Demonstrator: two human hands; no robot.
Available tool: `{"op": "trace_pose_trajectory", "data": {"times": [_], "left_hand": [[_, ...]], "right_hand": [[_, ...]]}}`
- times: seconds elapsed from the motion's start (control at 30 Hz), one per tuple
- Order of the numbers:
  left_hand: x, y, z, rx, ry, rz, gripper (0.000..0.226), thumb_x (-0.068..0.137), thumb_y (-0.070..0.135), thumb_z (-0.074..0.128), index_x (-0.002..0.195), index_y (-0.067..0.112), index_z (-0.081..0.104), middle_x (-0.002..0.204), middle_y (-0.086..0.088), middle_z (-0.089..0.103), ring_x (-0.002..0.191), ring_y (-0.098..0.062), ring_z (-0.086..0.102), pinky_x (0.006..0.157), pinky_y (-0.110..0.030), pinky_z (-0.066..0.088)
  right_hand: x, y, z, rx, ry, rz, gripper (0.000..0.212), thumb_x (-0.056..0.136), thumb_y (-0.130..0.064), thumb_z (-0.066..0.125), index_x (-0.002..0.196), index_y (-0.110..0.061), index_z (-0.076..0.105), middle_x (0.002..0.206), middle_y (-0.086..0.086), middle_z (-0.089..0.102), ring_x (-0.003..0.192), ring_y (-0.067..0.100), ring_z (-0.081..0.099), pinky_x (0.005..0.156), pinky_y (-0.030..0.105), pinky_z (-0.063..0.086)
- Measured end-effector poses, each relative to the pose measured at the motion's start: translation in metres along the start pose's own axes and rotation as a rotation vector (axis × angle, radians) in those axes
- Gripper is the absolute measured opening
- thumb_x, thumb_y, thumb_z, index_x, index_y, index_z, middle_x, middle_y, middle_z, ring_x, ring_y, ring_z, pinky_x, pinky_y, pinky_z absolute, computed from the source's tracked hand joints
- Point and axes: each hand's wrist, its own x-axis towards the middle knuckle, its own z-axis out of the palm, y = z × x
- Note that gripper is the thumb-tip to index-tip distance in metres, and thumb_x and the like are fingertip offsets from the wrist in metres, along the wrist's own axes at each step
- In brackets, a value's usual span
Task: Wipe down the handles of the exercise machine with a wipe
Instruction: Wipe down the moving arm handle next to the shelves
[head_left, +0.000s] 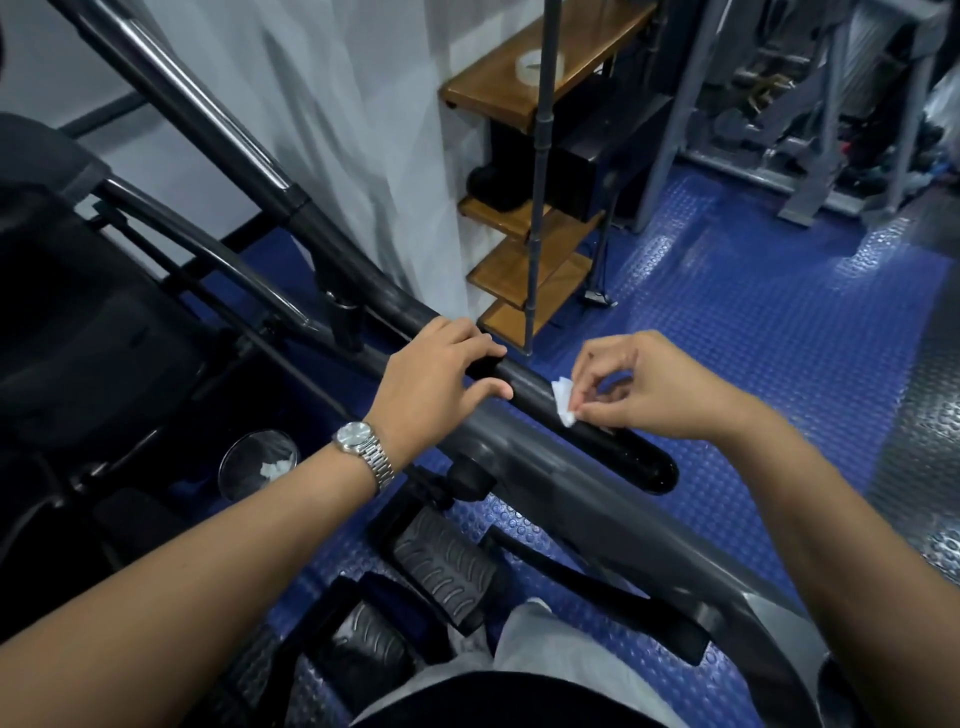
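Note:
A long black handle (602, 439) of the exercise machine runs diagonally from upper left down to a rounded end at the right. My left hand (436, 387), with a metal watch on the wrist, grips the handle from above, thumb underneath. A small folded white wipe (563, 400) lies against the handle just right of that hand. My right hand (649, 389) pinches the wipe between thumb and fingertips and holds it on the handle's top side.
A small bin (260, 462) with a clear liner and white scraps stands on the blue studded floor (753, 332) below the handle. Ribbed pedals (441, 566) lie under my arms. A wooden shelf unit (524, 270) and a grey frame (670, 130) stand behind.

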Motion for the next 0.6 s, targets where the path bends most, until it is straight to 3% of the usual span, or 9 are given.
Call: {"op": "trace_pose_trajectory", "data": {"times": [0.07, 0.13, 0.23, 0.37, 0.5, 0.6], "left_hand": [[-0.001, -0.001, 0.001, -0.001, -0.008, -0.009, 0.043, 0.078, 0.053, 0.065, 0.111, 0.026, 0.065, 0.1, 0.011, 0.058, 0.096, -0.008, 0.048, 0.073, -0.022, 0.045], [0.0, -0.001, 0.001, 0.003, -0.016, -0.02, 0.044, 0.078, 0.054, 0.064, 0.112, 0.026, 0.065, 0.101, 0.011, 0.058, 0.097, -0.008, 0.048, 0.075, -0.022, 0.044], [0.001, -0.001, 0.0, -0.017, -0.022, -0.049, 0.045, 0.076, 0.055, 0.066, 0.112, 0.027, 0.065, 0.102, 0.011, 0.059, 0.097, -0.008, 0.049, 0.078, -0.026, 0.046], [-0.001, 0.006, 0.001, -0.093, -0.024, -0.131, 0.046, 0.074, 0.051, 0.069, 0.113, 0.026, 0.066, 0.106, 0.009, 0.06, 0.104, -0.01, 0.049, 0.087, -0.033, 0.047], [-0.004, 0.013, 0.002, -0.145, -0.013, -0.197, 0.045, 0.075, 0.045, 0.071, 0.115, 0.026, 0.065, 0.116, 0.008, 0.06, 0.118, -0.008, 0.048, 0.099, -0.034, 0.043], [-0.006, 0.019, 0.003, -0.155, -0.009, -0.233, 0.045, 0.077, 0.042, 0.071, 0.119, 0.025, 0.063, 0.126, 0.007, 0.057, 0.128, -0.006, 0.042, 0.107, -0.035, 0.037]], "right_hand": [[-0.006, 0.0, -0.006, -0.032, -0.057, 0.016, 0.016, 0.074, -0.001, 0.076, 0.07, -0.016, 0.075, 0.081, 0.0, 0.067, 0.07, 0.013, 0.064, 0.062, 0.027, 0.055], [-0.002, -0.002, -0.007, -0.066, -0.076, 0.018, 0.017, 0.074, -0.003, 0.076, 0.069, -0.02, 0.075, 0.079, -0.002, 0.067, 0.07, 0.013, 0.064, 0.062, 0.021, 0.051], [0.014, -0.006, 0.003, -0.081, 0.003, -0.065, 0.017, 0.075, -0.009, 0.076, 0.07, -0.025, 0.075, 0.076, -0.002, 0.066, 0.071, 0.013, 0.062, 0.062, 0.018, 0.05], [0.009, -0.001, 0.006, -0.11, 0.012, -0.142, 0.015, 0.075, -0.007, 0.074, 0.071, -0.021, 0.075, 0.078, -0.002, 0.064, 0.072, 0.011, 0.061, 0.066, 0.026, 0.054], [-0.012, 0.01, -0.012, -0.071, -0.101, -0.122, 0.017, 0.075, -0.002, 0.072, 0.068, -0.017, 0.074, 0.077, -0.001, 0.065, 0.069, 0.015, 0.062, 0.064, 0.025, 0.053], [-0.005, 0.014, -0.013, -0.047, -0.092, -0.159, 0.013, 0.075, -0.004, 0.074, 0.071, -0.016, 0.074, 0.076, 0.002, 0.065, 0.071, 0.016, 0.062, 0.063, 0.024, 0.052]]}}
